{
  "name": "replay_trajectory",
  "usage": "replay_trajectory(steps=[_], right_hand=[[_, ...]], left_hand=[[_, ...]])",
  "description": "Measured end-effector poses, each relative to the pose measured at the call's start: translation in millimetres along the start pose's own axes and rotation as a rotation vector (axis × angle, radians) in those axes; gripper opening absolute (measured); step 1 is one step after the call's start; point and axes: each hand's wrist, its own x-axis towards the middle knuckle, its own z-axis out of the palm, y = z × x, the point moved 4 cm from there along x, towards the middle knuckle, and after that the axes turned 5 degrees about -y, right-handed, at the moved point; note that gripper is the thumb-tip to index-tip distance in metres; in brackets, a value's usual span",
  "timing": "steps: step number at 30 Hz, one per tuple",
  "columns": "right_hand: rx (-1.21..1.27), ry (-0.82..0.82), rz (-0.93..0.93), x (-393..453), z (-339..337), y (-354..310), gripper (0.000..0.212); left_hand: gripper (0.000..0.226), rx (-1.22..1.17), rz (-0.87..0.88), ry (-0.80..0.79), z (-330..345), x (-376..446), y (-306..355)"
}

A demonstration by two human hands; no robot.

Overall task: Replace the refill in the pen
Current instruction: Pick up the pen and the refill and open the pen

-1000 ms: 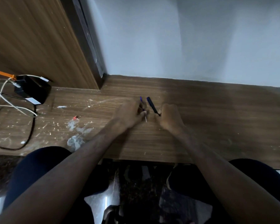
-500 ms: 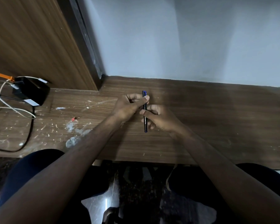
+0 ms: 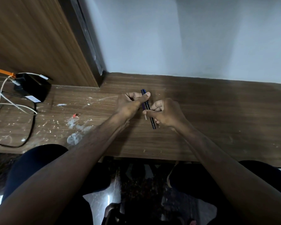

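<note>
Your left hand [image 3: 131,103] is pinching the blue upper end of the slim dark plastic pen [image 3: 148,111] while your right hand [image 3: 165,113] is gripping its lower barrel, both hovering over the middle of the brown wooden counter [image 3: 217,114]. A thin pale refill [image 3: 145,116] is showing beside the barrel. Pulling crookedly is likely to bend it or drop it off the near edge.

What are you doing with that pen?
A person sits at a wooden desk and holds a dark pen in both hands above it. The left hand pinches the blue far end, and the right hand grips the barrel nearer the body. A thin pale stick, probably the refill, shows beside the barrel. A black charger with cables sits far left.
</note>
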Motion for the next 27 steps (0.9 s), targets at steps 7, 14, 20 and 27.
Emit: replay_trajectory(steps=[7, 14, 20, 27], right_hand=[[0.003, -0.151, 0.026, -4, -5, -1, 0.022], [-0.169, -0.028, -0.038, -4, -12, -1, 0.029], [-0.315, 0.031, -0.080, -1, -14, -5, 0.025], [0.071, -0.317, 0.183, -25, 3, 27, 0.024]], left_hand=[[0.019, -0.058, -0.015, -0.105, 9, -5, 2], [0.039, 0.032, -0.017, 0.077, 6, -6, 0], [0.041, -0.040, -0.004, 0.094, 13, -9, -4], [0.030, -0.288, -0.016, 0.156, -36, 23, 13]])
